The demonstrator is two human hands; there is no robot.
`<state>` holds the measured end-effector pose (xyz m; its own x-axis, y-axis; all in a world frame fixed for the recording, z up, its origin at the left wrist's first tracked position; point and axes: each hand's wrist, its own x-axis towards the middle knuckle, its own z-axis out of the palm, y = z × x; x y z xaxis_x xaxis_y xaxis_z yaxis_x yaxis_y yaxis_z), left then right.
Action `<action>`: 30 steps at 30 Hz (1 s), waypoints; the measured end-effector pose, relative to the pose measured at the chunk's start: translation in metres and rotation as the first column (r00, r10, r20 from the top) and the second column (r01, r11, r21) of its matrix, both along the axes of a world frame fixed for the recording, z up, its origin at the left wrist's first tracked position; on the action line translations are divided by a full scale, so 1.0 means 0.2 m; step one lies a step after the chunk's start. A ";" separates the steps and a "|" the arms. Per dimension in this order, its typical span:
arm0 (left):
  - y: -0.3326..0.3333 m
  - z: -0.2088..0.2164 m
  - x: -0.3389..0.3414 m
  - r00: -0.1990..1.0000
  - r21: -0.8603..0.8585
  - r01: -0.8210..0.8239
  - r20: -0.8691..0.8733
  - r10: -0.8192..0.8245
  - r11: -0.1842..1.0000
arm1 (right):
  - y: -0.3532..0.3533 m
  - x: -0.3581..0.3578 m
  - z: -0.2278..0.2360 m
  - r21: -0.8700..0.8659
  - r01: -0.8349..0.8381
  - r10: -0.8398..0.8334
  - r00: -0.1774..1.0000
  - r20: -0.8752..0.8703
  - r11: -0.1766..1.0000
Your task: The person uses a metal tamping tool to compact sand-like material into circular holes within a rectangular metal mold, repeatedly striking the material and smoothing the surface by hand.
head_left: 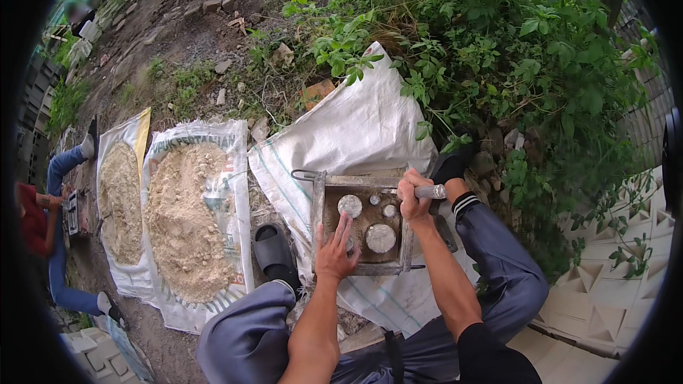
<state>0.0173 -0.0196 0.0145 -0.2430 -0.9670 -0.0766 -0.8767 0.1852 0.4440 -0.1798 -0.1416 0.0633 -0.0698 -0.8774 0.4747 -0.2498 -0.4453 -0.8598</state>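
Observation:
Between my legs a square mould frame (pixel 319 222) lies on a white woven sack, with loops of bent metal rod at its corners. Sandy material fills it, and pale round discs of different sizes show in it, among them a large disc (pixel 380 238) and a medium disc (pixel 350 205). My left hand (pixel 336 252) rests over the left side, fingers stretched toward the medium disc and partly covering another one. My right hand (pixel 415 197) is closed round a tool with a thick grey handle (pixel 432 192) at the far right corner; its working end is mostly hidden.
Left of me, pale sandy powder (pixel 188 220) is heaped on a spread sack, with a second heap (pixel 121 195) beyond. Another person (pixel 43 202) sits at far left. Leafy plants (pixel 498 49) crowd the far right. Patterned pale blocks (pixel 605 284) stand at right.

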 end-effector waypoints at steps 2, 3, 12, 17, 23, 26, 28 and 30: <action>-0.03 -0.01 0.03 1.000 -0.026 -0.012 0.007 0.012 1.000 | -0.01 0.05 0.12 -0.090 0.012 -0.007 0.999 0.051 0.996; -0.02 0.00 0.01 1.000 -0.018 -0.002 -0.005 0.002 1.000 | 0.01 0.04 0.19 -0.196 0.002 0.012 0.997 0.070 0.981; 0.01 0.00 0.01 0.998 -0.064 -0.023 0.053 0.027 0.998 | -0.09 0.09 0.31 0.028 -0.022 0.014 0.966 0.257 0.999; 0.00 -0.01 0.00 1.000 -0.044 -0.017 -0.005 0.017 0.999 | -0.10 0.02 0.37 0.324 -0.087 -0.025 0.945 0.325 0.942; -0.01 0.00 -0.03 0.999 -0.090 -0.008 -0.050 0.003 0.996 | -0.04 -0.02 0.35 0.150 0.094 -0.134 0.949 0.285 0.984; 0.03 -0.01 -0.01 1.000 -0.038 -0.002 0.015 0.003 0.999 | -0.07 0.06 0.43 0.190 0.046 -0.095 0.961 0.260 0.981; 0.02 -0.02 0.01 0.999 -0.031 -0.023 0.046 0.024 0.999 | -0.02 0.11 0.49 0.173 0.067 -0.114 0.953 0.281 0.983; -0.03 -0.02 -0.03 1.000 -0.061 -0.010 0.020 0.011 0.998 | -0.02 0.07 0.36 0.130 0.130 -0.163 0.941 0.297 0.983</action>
